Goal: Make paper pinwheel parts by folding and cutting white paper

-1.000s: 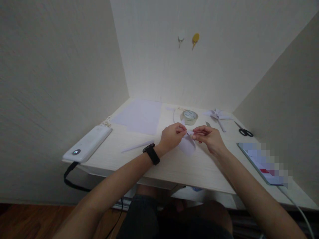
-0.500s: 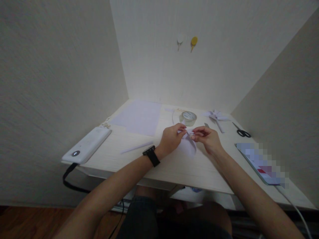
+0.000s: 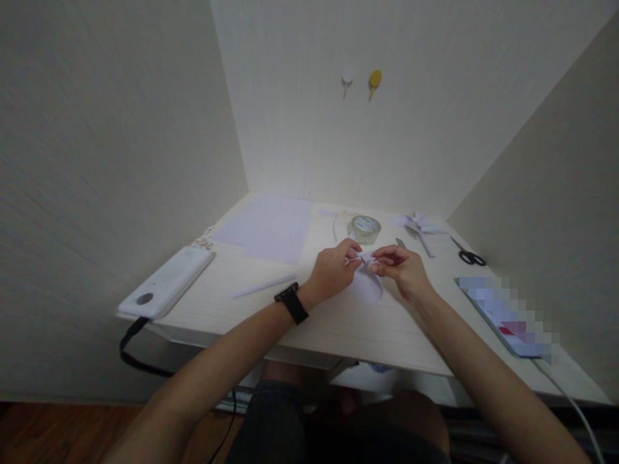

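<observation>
Pale worktop [image 3: 333, 328] beneath plain walls [image 3: 294, 116]: left hand [image 3: 334, 267] and right hand [image 3: 405, 271], barely shifted this past second, still pinch folded paper [image 3: 368, 288], so shaping seems ongoing.

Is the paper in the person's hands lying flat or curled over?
Curled over: the paper bulges in a rounded lobe, its upper part pinched by the left hand and right hand. Sharp creases: cannot tell.

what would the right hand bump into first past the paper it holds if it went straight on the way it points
Most likely the left hand: the right hand points across toward it, with the folded paper between them, though depth is hard to judge.
</observation>
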Motion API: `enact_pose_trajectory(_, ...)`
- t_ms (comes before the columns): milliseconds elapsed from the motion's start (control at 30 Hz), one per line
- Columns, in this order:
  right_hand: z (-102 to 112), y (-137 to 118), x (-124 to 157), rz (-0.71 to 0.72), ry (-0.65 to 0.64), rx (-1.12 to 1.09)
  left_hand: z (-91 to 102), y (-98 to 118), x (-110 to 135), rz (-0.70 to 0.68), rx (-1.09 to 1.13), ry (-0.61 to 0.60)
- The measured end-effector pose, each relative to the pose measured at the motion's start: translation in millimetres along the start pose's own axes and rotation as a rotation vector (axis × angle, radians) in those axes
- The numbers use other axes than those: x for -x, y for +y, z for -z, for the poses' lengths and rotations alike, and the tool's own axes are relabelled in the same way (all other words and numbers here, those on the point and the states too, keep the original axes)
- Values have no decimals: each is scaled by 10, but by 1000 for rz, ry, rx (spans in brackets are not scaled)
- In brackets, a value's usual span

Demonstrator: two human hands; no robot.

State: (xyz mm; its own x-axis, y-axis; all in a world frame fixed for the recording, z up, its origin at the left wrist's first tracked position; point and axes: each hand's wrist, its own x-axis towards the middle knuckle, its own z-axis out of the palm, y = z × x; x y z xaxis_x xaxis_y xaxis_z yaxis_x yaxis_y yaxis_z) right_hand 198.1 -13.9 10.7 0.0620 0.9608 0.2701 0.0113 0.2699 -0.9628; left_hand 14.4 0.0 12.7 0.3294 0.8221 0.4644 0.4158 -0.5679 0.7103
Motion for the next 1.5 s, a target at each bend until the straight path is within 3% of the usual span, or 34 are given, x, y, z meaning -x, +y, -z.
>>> enact_pose_trajectory(300, -2, -3, -5, -12, -20, -22, 10, 22, 9, -2, 7, 4)
enact_pose_trajectory(533, -21, -12, 4, 15, 37, -19, 14, 50, -3, -5, 62, 1)
enact_pose_trajectory(633, -26, -16, 8, 19, 46, 18, 14, 52, -10, 30, 96, 6)
enact_pose_trajectory(833, -7, -42, 10, 163, 43, 212, -4, -5, -42, 115, 168, -44)
enact_pose_trajectory(1033, 9, -44, 37, 111, 37, 163, -26, -47, -87, 236, 341, -92)
enact_pose_trajectory(1167, -14, -45, 44, 125, 106, 204, -30, -35, -90, 224, 374, -97)
enact_pose_trajectory(1333, -22, -105, 67, 124, 82, 230, -43, -73, -90, 218, 379, -90)
enact_pose_trajectory(1500, -51, -148, 96, 145, 65, 203, -22, -62, -78, 147, 208, -28)
